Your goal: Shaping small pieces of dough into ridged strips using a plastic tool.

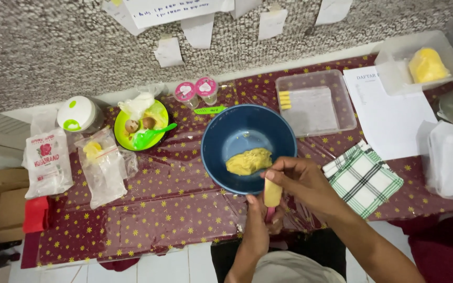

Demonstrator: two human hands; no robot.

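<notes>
So my right hand (pixel 301 181) is pinching a yellow dough stick (pixel 272 193) by its top, left hand (pixel 258 222) closed round its lower end, just off the blue bowl (pixel 221 157) rim. Soft stuff; squeeze too hard and it could snap, dropping onto the tablecloth (pixel 174 209) instead of the dough lump (pixel 248 161).

A dark blue bowl (pixel 248 141) holds pale yellow dough (pixel 248 161). The tablecloth (pixel 169 204) is maroon with small yellow stars. A green-and-white checked cloth (pixel 364 179) has black lines. The plate (pixel 127 137) is lime green; 2 cups have pink lids (pixel 196 88).
</notes>
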